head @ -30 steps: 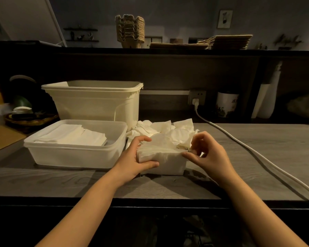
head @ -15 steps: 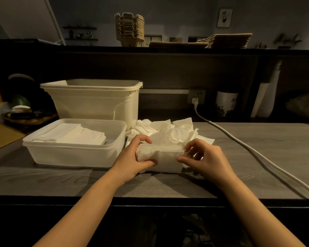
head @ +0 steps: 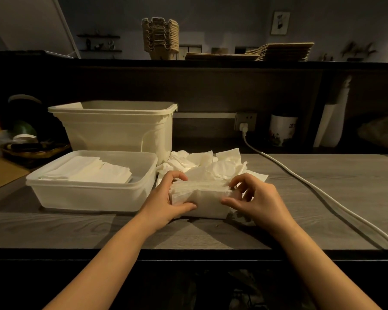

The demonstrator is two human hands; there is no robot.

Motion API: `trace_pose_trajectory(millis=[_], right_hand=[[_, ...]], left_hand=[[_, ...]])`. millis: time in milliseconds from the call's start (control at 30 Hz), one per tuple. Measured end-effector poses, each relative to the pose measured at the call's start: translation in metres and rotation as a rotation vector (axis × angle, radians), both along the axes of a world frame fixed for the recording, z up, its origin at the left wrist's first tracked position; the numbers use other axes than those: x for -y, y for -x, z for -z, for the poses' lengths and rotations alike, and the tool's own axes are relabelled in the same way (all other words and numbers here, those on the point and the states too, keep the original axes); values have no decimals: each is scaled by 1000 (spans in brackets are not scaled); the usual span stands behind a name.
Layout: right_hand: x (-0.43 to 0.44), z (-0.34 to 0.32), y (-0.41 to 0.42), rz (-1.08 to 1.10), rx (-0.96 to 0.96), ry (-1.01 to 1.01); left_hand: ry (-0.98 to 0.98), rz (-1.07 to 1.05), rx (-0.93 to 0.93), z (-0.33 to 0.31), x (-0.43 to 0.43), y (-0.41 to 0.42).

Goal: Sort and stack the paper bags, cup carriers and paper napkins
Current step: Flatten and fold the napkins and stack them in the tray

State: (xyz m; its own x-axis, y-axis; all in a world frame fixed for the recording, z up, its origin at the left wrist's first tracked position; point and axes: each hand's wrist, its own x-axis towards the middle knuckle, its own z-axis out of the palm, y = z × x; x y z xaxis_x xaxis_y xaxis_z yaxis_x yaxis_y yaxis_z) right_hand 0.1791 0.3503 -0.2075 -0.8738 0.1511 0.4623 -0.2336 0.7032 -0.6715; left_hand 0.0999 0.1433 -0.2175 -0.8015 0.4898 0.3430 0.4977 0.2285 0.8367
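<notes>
Grey wood-grain counter (head: 323, 198) carries a napkin stack (head: 202, 198) grasped at its ends by the left hand (head: 164, 202) and right hand (head: 260, 202), with loose napkins (head: 206, 163) heaped just beyond them. Left of the left hand sits a shallow tub (head: 87, 195) of folded napkins (head: 87, 173). Far above both hands, a dark shelf (head: 121, 63) bears cup carriers (head: 160, 36) and paper bags (head: 282, 51).

Café/takeaway service counter, prob. Raised ledge (head: 211, 63) well beyond left hand (head: 166, 204) & right hand (head: 258, 202) carries stacked pulp cup carriers (head: 160, 38) + flat paper bags (head: 282, 51). Clear tub (head: 87, 198) of folded napkins (head: 87, 172) just left of left hand. Napkin stack (head: 202, 195) gripped betw. both hands, on grey counter (head: 323, 198).
</notes>
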Motion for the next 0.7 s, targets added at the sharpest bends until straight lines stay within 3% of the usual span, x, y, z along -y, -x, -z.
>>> trace_pose_trajectory(millis=[467,700], right_hand=[[3,-1,-1,-56,92,-122],[0,0,0,-28,92,-44]], left_hand=[[-35,36,7,1,-1,0],[-13,28,17,1,-1,3]])
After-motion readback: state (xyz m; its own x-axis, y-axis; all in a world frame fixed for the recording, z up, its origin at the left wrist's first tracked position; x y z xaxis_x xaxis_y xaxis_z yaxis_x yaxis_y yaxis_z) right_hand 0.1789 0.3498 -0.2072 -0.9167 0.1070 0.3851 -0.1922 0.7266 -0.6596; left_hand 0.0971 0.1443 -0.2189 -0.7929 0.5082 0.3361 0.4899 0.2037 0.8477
